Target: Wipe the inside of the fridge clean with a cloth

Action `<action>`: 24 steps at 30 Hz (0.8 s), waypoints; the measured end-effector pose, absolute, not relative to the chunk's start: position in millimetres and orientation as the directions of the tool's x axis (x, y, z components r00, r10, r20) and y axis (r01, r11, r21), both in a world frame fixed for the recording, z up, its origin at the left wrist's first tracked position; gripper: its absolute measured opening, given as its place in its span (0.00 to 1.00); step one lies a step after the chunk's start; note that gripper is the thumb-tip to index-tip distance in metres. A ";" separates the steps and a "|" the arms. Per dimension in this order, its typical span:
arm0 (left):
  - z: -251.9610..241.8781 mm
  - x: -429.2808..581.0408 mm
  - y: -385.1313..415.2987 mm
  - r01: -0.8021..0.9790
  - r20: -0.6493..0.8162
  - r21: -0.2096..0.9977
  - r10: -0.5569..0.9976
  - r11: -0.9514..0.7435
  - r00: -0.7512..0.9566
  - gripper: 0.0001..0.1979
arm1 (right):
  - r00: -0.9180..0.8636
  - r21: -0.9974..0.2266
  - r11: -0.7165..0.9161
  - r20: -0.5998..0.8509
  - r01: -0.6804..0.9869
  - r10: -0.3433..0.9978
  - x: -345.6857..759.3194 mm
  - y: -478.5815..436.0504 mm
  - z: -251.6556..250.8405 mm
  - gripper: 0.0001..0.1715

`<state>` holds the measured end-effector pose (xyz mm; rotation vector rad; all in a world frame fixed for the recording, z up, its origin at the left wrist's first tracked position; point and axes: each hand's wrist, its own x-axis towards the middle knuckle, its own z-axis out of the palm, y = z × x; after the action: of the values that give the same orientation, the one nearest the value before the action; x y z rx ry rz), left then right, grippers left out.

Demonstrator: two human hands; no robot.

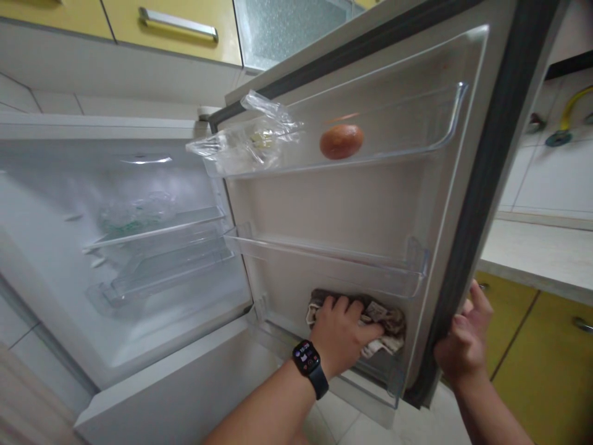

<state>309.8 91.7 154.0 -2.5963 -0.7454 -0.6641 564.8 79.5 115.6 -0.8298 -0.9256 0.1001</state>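
Head view: refrigerator door, open
Left hand: grip closed on cloth, inside door
Right hand: at door edge; grip cannot be told

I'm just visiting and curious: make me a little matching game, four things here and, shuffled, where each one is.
Things:
1. Black smartwatch
2. Crumpled brown-and-cream cloth
3. Reddish-brown, egg-shaped object
4. Bare right hand

Places:
A. In the upper clear plastic door shelf
B. At the open fridge door's outer edge
C. Around the left wrist
D. Under the left hand

Pairs: 1-C, 2-D, 3-A, 4-B
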 end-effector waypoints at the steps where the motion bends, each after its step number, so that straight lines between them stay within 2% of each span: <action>1: 150.3 304.4 95.3 0.550 0.516 -0.258 0.369 -0.794 0.773 0.16 | 0.625 -0.673 0.693 0.663 0.257 0.412 564.5 79.7 116.1 0.47; 5: 131.7 279.4 113.1 0.509 0.482 -0.349 0.316 -0.786 0.818 0.16 | 0.628 -0.655 0.709 0.673 0.261 0.390 565.1 81.8 116.1 0.47; 10: 139.6 235.7 141.7 0.577 0.492 -0.384 0.369 -0.721 0.788 0.19 | 0.622 -0.642 0.723 0.681 0.255 0.386 567.3 83.1 113.3 0.47; 12: 155.3 212.1 156.3 0.679 0.541 -0.344 0.454 -0.648 0.708 0.21 | 0.632 -0.647 0.717 0.675 0.260 0.381 567.5 83.1 112.5 0.47; 16: 188.9 168.7 185.4 0.900 0.659 -0.179 0.631 -0.396 0.409 0.24 | 0.627 -0.640 0.716 0.686 0.278 0.369 567.5 83.4 111.6 0.46; 21: 191.3 154.7 199.4 0.889 0.665 -0.195 0.611 -0.413 0.430 0.24 | 0.625 -0.647 0.703 0.687 0.294 0.370 566.2 82.1 113.0 0.45; 24: 177.1 161.0 195.6 0.905 0.661 -0.135 0.644 -0.403 0.385 0.24 | 0.625 -0.653 0.699 0.683 0.292 0.377 564.2 80.6 115.1 0.46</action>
<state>161.0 195.6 177.1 -2.1675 -1.3293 -0.7207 564.2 80.6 115.1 -0.8261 -0.9222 0.0556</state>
